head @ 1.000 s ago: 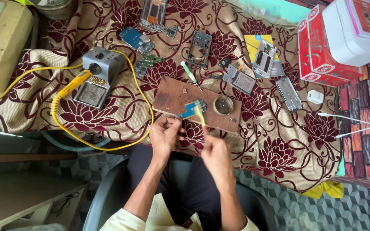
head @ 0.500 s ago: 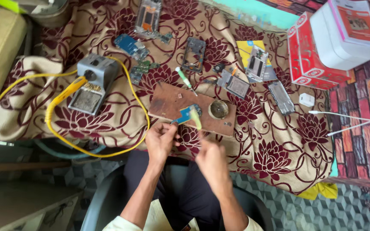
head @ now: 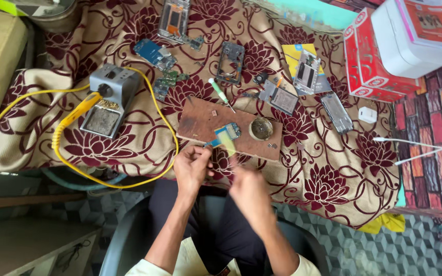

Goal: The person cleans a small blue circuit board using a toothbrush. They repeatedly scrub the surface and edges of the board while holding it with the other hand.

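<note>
My left hand (head: 193,166) pinches the near end of a small blue circuit board (head: 229,130), which rests on a brown wooden board (head: 200,120) on the flowered cloth. My right hand (head: 249,190) is blurred just right of it. It grips a pale yellow tool (head: 227,143) whose tip lies over the circuit board. A small round tin (head: 260,129) sits on the wooden board beside the circuit board.
A grey soldering stand (head: 111,94) with a yellow iron (head: 80,110) and looping yellow cable sits to the left. Phone frames (head: 231,61), loose boards and a green-handled screwdriver (head: 218,92) lie behind. Red and white boxes (head: 369,61) stand at the right, with white cables (head: 420,145) nearby.
My right hand has drawn back toward me and to the right with the yellow tool, now blurred in motion. My left hand stays on the circuit board. The view has shifted slightly.
</note>
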